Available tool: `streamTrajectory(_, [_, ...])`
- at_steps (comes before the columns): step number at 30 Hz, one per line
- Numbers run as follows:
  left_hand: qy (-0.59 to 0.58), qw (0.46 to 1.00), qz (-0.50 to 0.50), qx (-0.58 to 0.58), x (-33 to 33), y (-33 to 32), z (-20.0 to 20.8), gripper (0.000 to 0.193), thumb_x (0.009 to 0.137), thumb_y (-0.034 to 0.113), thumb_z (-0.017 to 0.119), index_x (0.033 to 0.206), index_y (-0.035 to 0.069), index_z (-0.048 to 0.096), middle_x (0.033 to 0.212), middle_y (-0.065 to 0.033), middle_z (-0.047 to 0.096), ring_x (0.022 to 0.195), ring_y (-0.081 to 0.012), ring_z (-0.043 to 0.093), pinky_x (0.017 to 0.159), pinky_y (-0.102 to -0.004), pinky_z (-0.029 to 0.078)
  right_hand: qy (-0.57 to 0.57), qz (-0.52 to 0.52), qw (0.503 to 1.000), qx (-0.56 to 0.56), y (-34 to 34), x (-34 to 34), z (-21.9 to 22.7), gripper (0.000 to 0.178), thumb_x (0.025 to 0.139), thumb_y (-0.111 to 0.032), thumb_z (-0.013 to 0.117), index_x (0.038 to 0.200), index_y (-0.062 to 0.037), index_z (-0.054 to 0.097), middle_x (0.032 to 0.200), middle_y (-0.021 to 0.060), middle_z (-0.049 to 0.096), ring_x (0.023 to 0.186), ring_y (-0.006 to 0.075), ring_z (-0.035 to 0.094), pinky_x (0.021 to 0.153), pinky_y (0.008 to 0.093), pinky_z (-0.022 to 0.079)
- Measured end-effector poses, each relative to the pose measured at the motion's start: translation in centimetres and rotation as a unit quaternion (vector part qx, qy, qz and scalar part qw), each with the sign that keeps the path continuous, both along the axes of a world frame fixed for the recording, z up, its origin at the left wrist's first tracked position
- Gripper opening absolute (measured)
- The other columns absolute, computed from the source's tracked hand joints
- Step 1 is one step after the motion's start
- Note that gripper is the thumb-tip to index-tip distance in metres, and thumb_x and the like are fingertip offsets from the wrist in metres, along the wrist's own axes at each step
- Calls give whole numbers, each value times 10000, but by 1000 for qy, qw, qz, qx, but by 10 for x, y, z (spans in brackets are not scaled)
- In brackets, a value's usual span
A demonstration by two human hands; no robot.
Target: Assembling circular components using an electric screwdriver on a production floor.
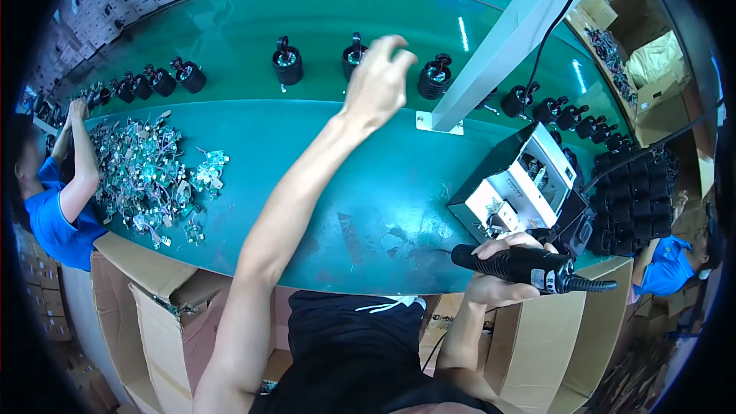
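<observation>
My left hand [379,77] reaches far across the green table [337,176], fingers apart and empty, just in front of a small black cylindrical part [355,56] on the far belt [322,23]. Similar black parts stand to its left [287,61] and right [435,77]. My right hand [498,272] stays near the table's front edge, wrapped around a black handheld tool [533,268] with a cable, its tip pointing right.
A black and white box-shaped machine [514,184] sits right of centre, a stack of black parts [636,199] beside it. A pile of small green circuit boards [149,172] lies at left, where a person in blue [57,207] works. A white post [506,38] stands on the table. Cardboard boxes [153,299] line the front.
</observation>
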State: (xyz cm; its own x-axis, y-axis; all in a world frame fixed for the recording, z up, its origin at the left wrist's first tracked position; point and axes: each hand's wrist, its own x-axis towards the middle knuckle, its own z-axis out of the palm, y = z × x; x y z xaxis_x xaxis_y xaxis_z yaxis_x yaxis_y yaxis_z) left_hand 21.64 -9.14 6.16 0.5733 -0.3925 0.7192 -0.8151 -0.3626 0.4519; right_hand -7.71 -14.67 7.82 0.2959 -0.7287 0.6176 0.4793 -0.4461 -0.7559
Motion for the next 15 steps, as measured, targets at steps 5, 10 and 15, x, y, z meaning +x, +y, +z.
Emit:
streamTrajectory(5, [68, 988, -113, 81, 19, -28, -48, 153, 771, 25, 697, 909, 1, 636, 1287, -166, 522, 1136, -335, 547, 896, -405, 479, -31, 50, 998, -24, 1, -1, -11, 792, 907, -719, 337, 1372, -81, 280, 894, 128, 583, 455, 141, 541, 372, 225, 456])
streamTrajectory(10, [176, 964, -199, 26, 35, -53, -52, 169, 755, 47, 722, 893, -18, 648, 1154, -136, 589, 961, -328, 603, 823, -372, 492, -41, 40, 998, -35, 5, 2, -11, 781, 904, -713, 362, 1377, -97, 283, 907, 135, 582, 457, 146, 546, 362, 225, 456])
streamTrajectory(15, [182, 970, -158, -14, 20, -33, -28, 205, 710, 64, 762, 872, -28, 677, 1088, -123, 646, 905, -310, 638, 815, -355, 492, -33, 56, 998, -4, -5, -4, 18, 779, 907, -711, 360, 1380, -98, 284, 920, 144, 577, 458, 151, 549, 347, 241, 458])
